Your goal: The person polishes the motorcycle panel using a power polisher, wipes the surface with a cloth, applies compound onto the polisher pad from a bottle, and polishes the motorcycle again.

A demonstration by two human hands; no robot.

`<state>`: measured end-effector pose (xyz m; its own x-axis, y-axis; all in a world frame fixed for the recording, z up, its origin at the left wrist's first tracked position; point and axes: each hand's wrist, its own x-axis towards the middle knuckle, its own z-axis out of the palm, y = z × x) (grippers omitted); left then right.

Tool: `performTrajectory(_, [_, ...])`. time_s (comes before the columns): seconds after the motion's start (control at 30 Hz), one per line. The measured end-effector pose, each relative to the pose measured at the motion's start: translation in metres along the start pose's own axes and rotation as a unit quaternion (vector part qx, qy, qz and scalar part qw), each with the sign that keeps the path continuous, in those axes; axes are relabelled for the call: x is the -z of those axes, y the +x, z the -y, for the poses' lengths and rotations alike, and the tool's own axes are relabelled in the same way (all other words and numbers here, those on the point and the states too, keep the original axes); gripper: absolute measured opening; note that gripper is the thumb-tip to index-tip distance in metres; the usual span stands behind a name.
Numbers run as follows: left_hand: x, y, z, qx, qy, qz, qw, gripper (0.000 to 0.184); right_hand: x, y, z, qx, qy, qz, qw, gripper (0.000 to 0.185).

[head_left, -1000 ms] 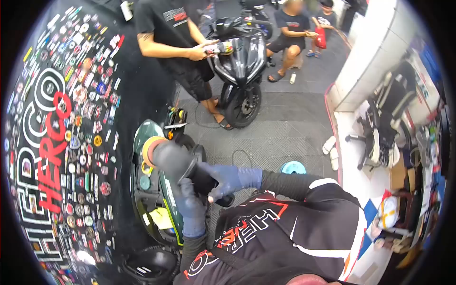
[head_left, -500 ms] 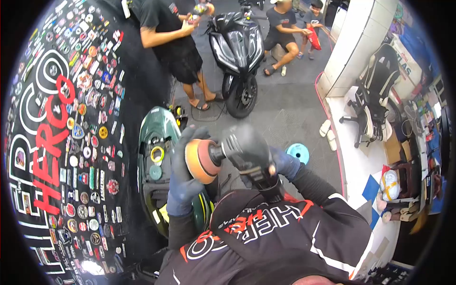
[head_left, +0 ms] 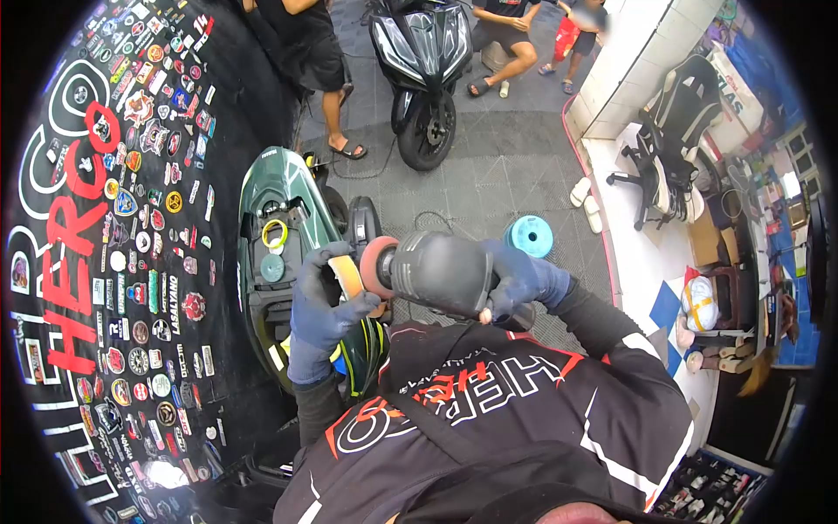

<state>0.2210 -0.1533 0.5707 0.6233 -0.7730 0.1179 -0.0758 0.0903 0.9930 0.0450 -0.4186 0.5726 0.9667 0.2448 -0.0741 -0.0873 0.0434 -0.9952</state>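
My right hand [head_left: 524, 278], in a dark blue work glove, grips a black polishing machine [head_left: 441, 271] in front of my chest. The machine's round red backing pad [head_left: 378, 264] faces left. In my gloved left hand [head_left: 316, 306] is an orange-yellow foam polishing pad [head_left: 348, 276], pinched at its edge between thumb and fingers. It stands tilted just left of the red pad, with a narrow gap showing between them. Left of that hand is a green motorcycle [head_left: 281, 179], with a yellow ring [head_left: 274, 234] and a teal disc [head_left: 271, 267] resting on it.
A light-blue round object with a central hole [head_left: 529, 236] lies on the grey floor. Ahead stands a dark motorcycle [head_left: 426, 52], with people around it. An office chair [head_left: 668, 140] is at the right; a sticker-covered black wall [head_left: 148, 262] rises at the left.
The orange foam pad has come apart from the machine's red pad and is now in my left hand. The machine has turned more level. My view has tipped downward.
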Motion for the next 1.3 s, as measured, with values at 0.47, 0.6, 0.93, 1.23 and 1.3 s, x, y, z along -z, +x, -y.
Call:
performTrajectory(0.47, [-0.135, -0.031, -0.017, 0.031, -0.011, -0.115, 0.993, 0.088, 0.064, -0.122, -0.065, 0.036, 0.163, 0.0, 0.986, 0.094])
performTrajectory(0.6, [-0.182, -0.037, -0.009, 0.031, -0.156, -0.088, 0.983, 0.095, 0.079, -0.134, -0.069, 0.023, 0.219, 0.111, 0.969, 0.107])
performTrajectory(0.93, [-0.2, -0.081, -0.021, 0.029, -0.097, -0.127, 0.987, 0.088, 0.055, -0.126, -0.086, 0.015, 0.24, 0.188, 0.952, 0.106])
performTrajectory(1.23, [-0.146, -0.155, -0.012, -0.008, -0.149, -0.134, 0.98, 0.083, 0.027, -0.088, -0.191, 0.065, -0.053, 0.184, 0.979, 0.119])
performTrajectory(1.3, [-0.129, -0.179, -0.01, -0.013, -0.126, -0.145, 0.981, 0.083, 0.011, -0.071, -0.194, 0.114, -0.23, 0.157, 0.954, 0.113])
